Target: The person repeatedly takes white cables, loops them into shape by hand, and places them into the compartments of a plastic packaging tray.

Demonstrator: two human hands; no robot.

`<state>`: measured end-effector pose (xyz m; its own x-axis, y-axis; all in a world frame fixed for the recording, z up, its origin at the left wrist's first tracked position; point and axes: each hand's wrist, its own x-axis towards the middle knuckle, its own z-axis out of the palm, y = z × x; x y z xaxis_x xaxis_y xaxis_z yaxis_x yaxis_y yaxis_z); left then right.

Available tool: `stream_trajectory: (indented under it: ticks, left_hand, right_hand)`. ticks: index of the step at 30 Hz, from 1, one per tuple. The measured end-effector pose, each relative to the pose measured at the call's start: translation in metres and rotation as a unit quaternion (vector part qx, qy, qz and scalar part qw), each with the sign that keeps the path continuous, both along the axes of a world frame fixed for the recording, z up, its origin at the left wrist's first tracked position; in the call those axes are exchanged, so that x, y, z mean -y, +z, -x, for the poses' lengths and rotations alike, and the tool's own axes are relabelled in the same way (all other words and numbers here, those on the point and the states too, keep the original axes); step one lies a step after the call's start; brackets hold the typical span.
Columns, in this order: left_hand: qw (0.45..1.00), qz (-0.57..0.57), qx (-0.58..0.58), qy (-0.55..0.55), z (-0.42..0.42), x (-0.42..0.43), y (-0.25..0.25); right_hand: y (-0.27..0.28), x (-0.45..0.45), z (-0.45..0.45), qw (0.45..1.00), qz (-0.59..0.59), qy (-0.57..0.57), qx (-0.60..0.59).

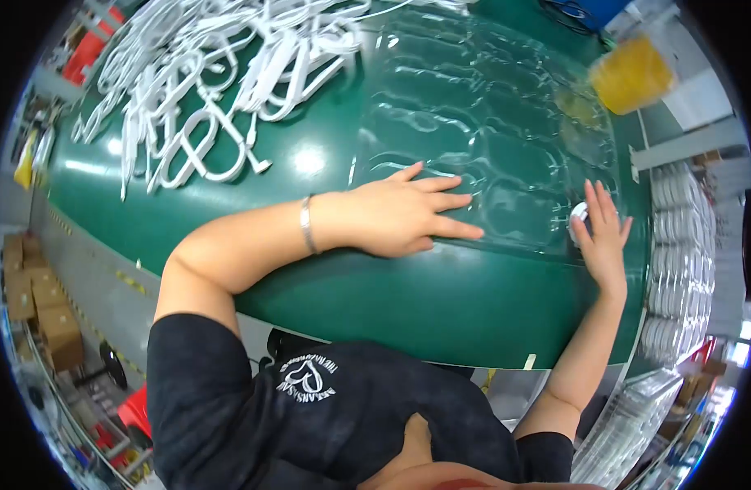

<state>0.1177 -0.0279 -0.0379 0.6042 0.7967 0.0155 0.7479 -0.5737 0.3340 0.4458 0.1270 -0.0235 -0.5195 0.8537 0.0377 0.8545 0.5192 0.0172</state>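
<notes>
A clear plastic tray (514,163) with moulded compartments lies on the green table (351,302). My left hand (408,212) is spread flat over the tray's near left corner, its fingers apart and nothing held. At the tray's near right corner is a small white round object (579,222). My right hand (602,237) rests beside and partly over that white object, fingers extended; it does not wrap around it.
A tangled heap of white cables (204,106) covers the table's far left. A yellow object (633,75) stands at the far right. Stacked clear trays (682,261) line the right side. Cardboard boxes (53,306) are on the floor at left.
</notes>
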Motion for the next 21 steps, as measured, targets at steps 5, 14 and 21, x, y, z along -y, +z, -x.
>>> stream_trajectory:
  ticks: [5,14,21]
  left_hand:
    - [1.000,-0.004,0.001,0.000,-0.001,-0.003,0.000]
    - [1.000,0.028,0.003,-0.003,-0.006,-0.011,0.021]
    - [0.998,0.056,0.013,0.015,-0.007,-0.011,0.025]
  right_hand:
    - [0.010,-0.010,0.003,1.000,-0.004,0.012,0.000]
    - [0.016,-0.036,-0.055,0.970,0.068,0.029,-0.232]
    - [0.024,-0.063,-0.047,0.985,0.005,0.083,-0.153]
